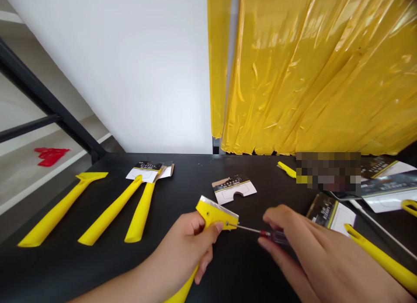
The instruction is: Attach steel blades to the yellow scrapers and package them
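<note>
My left hand (195, 242) is closed round a yellow scraper (213, 214) just below its wide head, the handle running down toward me. A metal blade strip edges the top of that head. In my right hand (302, 246) is a thin screwdriver (272, 236) with a dark, red-collared handle. Its shaft points left, and the tip meets a screw at the right part of the scraper head. Just beyond lies a black-and-white cardboard sleeve (234, 190) with a notch cut in its edge.
Three yellow scrapers (55, 211) lie at left, two with card sleeves (145, 170). At right are another scraper (384, 255), more cards (391, 190) and a white cable (381, 224). Yellow plastic film (309, 77) hangs behind the black table (185, 185).
</note>
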Available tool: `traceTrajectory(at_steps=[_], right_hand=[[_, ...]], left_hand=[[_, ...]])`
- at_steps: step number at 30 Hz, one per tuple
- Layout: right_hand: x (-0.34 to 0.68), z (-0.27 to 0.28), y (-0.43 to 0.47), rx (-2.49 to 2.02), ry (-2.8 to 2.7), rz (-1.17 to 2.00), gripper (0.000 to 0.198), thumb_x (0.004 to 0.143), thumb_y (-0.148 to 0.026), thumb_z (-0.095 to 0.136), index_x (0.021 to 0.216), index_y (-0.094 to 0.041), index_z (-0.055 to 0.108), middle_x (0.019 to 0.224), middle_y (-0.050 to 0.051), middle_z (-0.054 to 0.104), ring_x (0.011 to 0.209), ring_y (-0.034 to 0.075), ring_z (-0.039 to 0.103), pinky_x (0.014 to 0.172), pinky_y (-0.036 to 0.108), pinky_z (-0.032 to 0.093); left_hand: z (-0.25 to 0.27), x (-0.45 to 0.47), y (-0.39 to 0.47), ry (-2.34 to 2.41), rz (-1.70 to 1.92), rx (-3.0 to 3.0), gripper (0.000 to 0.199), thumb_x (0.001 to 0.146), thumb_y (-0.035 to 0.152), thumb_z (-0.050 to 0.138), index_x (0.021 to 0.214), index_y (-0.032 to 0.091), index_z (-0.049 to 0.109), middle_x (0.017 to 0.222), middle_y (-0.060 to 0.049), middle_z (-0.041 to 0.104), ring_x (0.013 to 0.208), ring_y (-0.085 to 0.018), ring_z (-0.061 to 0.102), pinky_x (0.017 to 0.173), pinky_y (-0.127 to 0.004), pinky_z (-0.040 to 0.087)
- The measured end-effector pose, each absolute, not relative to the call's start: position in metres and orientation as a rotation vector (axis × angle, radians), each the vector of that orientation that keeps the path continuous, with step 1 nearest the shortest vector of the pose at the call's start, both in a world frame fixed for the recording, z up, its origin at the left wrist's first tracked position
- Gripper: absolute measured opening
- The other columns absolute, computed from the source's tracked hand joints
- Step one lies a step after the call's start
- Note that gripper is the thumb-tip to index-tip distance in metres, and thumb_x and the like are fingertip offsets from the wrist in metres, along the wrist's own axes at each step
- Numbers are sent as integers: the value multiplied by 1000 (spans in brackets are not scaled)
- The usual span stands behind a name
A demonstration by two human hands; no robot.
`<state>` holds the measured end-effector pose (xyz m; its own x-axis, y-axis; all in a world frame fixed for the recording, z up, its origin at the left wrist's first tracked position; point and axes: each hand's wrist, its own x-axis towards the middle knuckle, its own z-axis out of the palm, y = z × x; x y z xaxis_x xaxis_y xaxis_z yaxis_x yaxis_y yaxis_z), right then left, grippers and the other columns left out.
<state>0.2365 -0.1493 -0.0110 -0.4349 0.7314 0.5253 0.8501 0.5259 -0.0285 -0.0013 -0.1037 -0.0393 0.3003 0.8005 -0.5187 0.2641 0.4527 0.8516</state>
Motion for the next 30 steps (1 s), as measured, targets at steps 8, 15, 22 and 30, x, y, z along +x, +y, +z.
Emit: traceTrajectory(at_steps=[8, 15, 22, 30], right_hand=[[239, -8, -150, -1303, -2329, -265, 34, 114, -37, 38, 85, -26, 52, 60, -5, 64, 43, 14, 64, 39, 28, 39], [239, -9, -149, -1345, -2292, -253, 34, 115, -43, 34, 90, -26, 52, 59, -6, 66, 41, 15, 66, 37, 28, 40], [238, -8, -151, -1309, -2314, -179, 31, 114, -43, 38, 93, -25, 53, 63, -4, 69, 46, 16, 69, 40, 27, 43], [241, -6, -150, -1322, -2301, -210, 35, 114, -43, 36, 90, -25, 53, 68, -3, 70, 50, 15, 69, 44, 27, 45]], left_hand=[[-38, -1, -105, 1273, 461, 1090, 51, 82, 71, 67, 70, 25, 50, 37, 8, 49, 29, -8, 37, 33, -19, 29], [-44, -3, -102, 1265, 438, 1101, 51, 83, 72, 66, 72, 25, 51, 37, 8, 49, 28, -9, 38, 32, -18, 29], [-44, -2, -103, 1253, 444, 1114, 50, 84, 70, 65, 72, 24, 51, 37, 8, 49, 28, -8, 38, 32, -18, 29], [-40, -3, -105, 1254, 450, 1121, 51, 84, 72, 66, 73, 24, 53, 37, 7, 50, 29, -9, 38, 34, -19, 28]])
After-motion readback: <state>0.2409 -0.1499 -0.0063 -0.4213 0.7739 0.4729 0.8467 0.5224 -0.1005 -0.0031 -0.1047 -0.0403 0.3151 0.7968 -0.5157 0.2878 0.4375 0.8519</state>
